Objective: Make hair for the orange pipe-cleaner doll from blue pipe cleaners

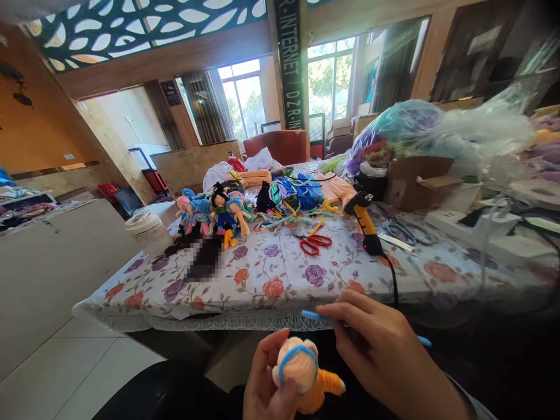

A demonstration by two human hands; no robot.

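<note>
From the head view, the scissors [311, 244] lay on the desk [258, 265], red handles toward the person, and the work was held nearer the person than they were, off the desk's edge. The left hand [266, 368] was below and a little left of the scissors, its fingers curled about a doll [306, 373], the thumb pressed to the peach head; a blue band [301, 350] arched across that head, and an orange arm stuck out to the right. The right hand [380, 338], below and right of the scissors, had its fingers pinched nearly together on a blue strip [310, 314], one end poking out toward the left, apart from the doll. More blue showed past the far side of that hand; whether it was the same strip could not be told. Just beside the scissors lay a yellow stick [317, 226]. Right of them, a glue gun [367, 224] stood tilted, nozzle up, a red light on its grip. Left of them sat several dolls [214, 210], and farther left a white tub [149, 230]. Behind them was a blue bundle [308, 192]; behind and to the right, a box [409, 184].
</note>
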